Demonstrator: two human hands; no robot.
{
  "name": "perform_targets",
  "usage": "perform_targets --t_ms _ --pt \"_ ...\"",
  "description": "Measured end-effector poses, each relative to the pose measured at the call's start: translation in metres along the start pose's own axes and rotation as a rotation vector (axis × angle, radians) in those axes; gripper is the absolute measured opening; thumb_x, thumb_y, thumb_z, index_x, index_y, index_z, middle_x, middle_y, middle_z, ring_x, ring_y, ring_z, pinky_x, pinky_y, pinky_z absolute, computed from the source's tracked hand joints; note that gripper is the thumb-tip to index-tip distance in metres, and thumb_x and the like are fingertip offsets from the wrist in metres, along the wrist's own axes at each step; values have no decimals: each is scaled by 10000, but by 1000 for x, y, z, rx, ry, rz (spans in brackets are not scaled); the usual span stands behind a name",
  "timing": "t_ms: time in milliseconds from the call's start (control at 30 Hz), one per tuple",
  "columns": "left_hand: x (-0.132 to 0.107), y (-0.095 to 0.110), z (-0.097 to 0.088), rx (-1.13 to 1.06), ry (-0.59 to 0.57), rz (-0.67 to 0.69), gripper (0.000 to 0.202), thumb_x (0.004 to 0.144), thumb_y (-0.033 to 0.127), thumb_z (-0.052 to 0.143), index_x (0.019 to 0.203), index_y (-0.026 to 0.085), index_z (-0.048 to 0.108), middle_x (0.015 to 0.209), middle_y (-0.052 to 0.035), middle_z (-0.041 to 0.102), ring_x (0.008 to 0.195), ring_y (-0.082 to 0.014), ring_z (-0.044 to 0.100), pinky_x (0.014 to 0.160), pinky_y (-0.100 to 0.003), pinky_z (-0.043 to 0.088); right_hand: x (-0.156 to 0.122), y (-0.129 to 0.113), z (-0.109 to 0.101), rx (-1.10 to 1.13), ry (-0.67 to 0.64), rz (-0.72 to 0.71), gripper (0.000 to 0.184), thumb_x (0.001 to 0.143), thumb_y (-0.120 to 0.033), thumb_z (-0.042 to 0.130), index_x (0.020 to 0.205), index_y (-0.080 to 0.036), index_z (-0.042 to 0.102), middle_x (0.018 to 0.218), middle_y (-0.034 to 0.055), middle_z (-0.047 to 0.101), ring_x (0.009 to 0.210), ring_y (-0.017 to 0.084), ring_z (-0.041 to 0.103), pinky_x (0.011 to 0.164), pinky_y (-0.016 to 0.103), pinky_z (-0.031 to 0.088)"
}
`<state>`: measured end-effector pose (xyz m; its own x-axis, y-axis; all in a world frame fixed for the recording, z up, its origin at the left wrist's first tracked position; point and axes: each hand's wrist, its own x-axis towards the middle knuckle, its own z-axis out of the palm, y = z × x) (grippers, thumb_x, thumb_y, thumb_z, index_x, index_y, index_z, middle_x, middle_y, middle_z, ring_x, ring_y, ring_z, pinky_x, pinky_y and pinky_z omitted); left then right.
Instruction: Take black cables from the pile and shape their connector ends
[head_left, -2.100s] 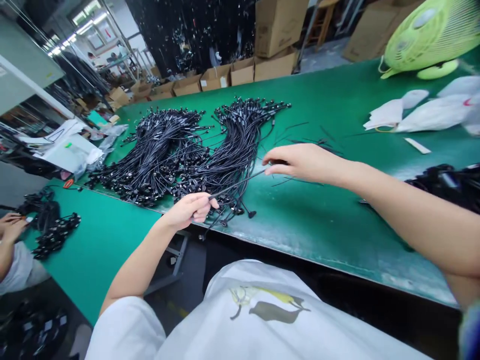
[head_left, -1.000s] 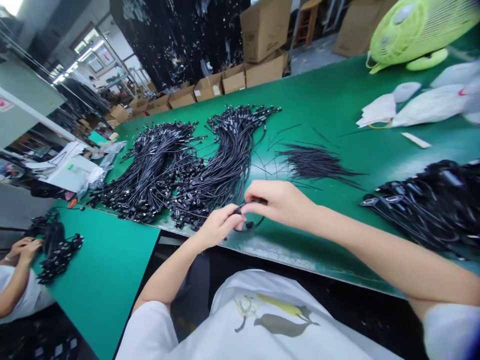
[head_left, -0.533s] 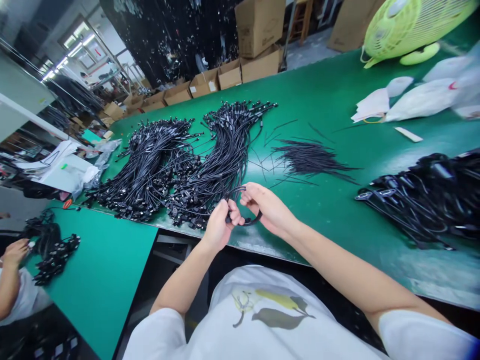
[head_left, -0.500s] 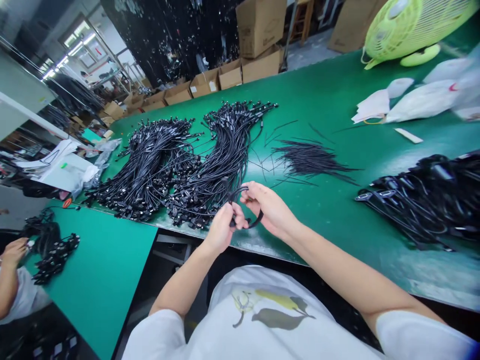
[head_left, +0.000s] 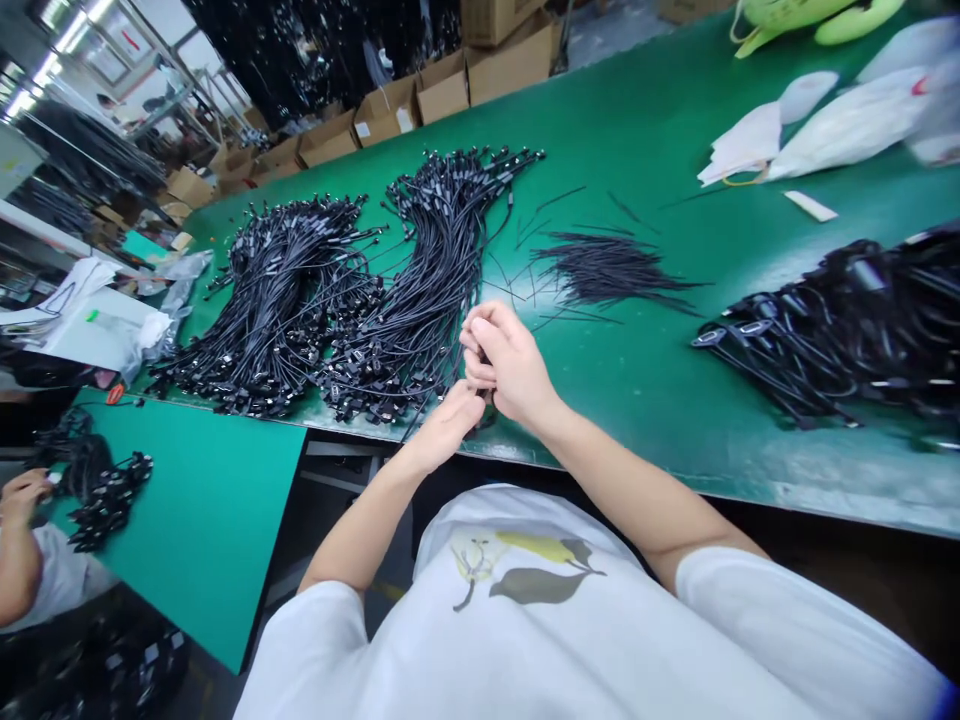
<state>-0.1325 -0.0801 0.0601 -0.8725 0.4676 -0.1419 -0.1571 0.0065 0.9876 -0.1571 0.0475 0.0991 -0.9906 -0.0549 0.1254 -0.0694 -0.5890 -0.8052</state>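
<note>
My left hand (head_left: pixel 448 427) and my right hand (head_left: pixel 504 362) meet at the near edge of the green table (head_left: pixel 660 400), both closed around a coiled black cable (head_left: pixel 485 407) that is mostly hidden between the fingers. Just left of my hands lies a long bundle of black cables (head_left: pixel 427 290), and a second bundle (head_left: pixel 277 290) lies further left. A small heap of thin black ties (head_left: pixel 607 275) sits beyond my right hand.
A pile of coiled black cables (head_left: pixel 847 320) lies at the right. White bags (head_left: pixel 825 125) and a green fan (head_left: pixel 810 15) are at the far right. Cardboard boxes (head_left: pixel 442 90) line the far edge. Another person's hand (head_left: pixel 22 490) works at a lower green table (head_left: pixel 202 510) on the left.
My hands pulled one cable out of the bundle, folded it into a loop, and have drawn close together around it. The camera has tilted downward.
</note>
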Motion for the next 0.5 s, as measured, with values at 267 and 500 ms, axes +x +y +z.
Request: perform_targets --t_ms 267,500 --pt "-11 15 26 -542 -178 -378 384 880 519 554 762 153 541 535 70 298 478 -80 321 548 -249 384 4 -5 -20 161 -251 320 287 840 -414 621 796 -158 498 613 -93 309 413 0 129 337 107 114" --pt "-10 21 32 -645 -165 -419 237 853 351 627 776 138 558 601 48 309 513 -77 311 494 -212 301 9 -8 -24 60 -265 256 330 863 -456 581 747 -164 481 609 -85 288 403 5 126 332 120 130"
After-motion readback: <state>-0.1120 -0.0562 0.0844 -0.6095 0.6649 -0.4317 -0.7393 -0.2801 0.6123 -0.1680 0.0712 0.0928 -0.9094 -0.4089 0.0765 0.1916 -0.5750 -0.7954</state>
